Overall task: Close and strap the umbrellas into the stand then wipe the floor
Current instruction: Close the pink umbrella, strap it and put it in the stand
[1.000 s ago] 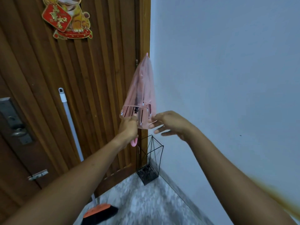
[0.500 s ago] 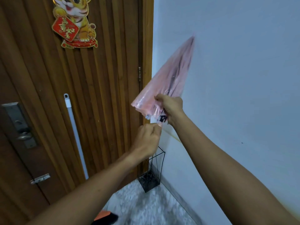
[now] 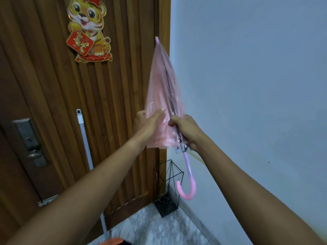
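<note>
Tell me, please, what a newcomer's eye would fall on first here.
The closed pink umbrella, held tip-up mid-frame by the left hand and right hand, stands out first. A tiger decoration hangs high on the wooden door, and a black wire stand sits on the floor in the corner below.

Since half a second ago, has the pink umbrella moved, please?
Yes: the pink umbrella swung left; its tip, earlier over the white wall, now overlaps the door frame.
</note>
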`<state>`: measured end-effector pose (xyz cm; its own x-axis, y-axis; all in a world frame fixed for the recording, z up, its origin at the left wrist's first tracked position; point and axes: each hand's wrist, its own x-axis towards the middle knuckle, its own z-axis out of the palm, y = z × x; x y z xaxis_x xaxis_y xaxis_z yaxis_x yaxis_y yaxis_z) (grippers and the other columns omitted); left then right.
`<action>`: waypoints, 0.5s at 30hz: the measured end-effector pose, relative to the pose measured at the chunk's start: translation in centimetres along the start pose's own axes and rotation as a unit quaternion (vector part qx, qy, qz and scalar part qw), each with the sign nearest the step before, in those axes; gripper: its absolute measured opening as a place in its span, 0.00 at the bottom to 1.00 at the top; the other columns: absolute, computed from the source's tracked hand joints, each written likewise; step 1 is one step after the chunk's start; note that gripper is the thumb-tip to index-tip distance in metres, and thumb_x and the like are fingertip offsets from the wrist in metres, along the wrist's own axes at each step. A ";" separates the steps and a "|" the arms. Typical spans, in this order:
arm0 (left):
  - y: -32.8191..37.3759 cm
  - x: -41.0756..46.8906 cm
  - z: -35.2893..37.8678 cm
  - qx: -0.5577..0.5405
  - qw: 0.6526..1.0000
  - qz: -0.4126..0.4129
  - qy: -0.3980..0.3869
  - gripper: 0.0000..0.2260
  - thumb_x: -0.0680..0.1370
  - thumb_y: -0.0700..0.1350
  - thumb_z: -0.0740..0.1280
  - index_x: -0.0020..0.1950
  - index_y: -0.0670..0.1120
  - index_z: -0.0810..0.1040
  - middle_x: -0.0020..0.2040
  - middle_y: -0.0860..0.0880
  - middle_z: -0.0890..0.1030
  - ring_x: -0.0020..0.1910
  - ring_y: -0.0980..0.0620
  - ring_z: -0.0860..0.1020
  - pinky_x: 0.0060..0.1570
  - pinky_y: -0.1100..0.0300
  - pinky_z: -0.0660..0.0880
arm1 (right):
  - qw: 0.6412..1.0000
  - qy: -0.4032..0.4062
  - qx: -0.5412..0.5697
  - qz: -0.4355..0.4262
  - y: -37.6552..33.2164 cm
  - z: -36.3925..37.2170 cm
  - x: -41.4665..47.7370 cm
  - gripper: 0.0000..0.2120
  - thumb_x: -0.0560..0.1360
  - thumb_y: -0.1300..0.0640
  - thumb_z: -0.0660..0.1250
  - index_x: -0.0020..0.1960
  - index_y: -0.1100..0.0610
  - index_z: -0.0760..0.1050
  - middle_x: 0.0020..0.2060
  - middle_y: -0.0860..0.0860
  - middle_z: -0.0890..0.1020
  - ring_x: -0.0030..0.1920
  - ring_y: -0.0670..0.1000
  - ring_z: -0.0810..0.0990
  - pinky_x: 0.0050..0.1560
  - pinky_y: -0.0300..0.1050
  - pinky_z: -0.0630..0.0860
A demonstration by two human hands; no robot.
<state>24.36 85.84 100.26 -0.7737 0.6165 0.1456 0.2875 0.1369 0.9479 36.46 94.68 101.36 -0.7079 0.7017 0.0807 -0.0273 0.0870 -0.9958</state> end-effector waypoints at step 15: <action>1.3 0.1 1.3 -0.214 0.965 -0.037 -0.149 0.15 0.79 0.49 0.70 0.60 0.41 0.81 0.50 0.41 0.87 0.48 0.43 0.86 0.52 0.48 0.82 | 0.965 -0.079 -0.220 -0.120 0.3 -1.5 -0.4 0.33 0.75 0.66 0.65 0.74 0.44 0.64 0.60 0.49 0.80 0.54 0.52 0.83 0.51 0.52 0.84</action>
<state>25.41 87.09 101.17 -0.5681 0.8217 0.0459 -0.0704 -0.1041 0.9921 37.76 95.46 101.14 -0.8177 0.5113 0.2646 0.0738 0.5489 -0.8326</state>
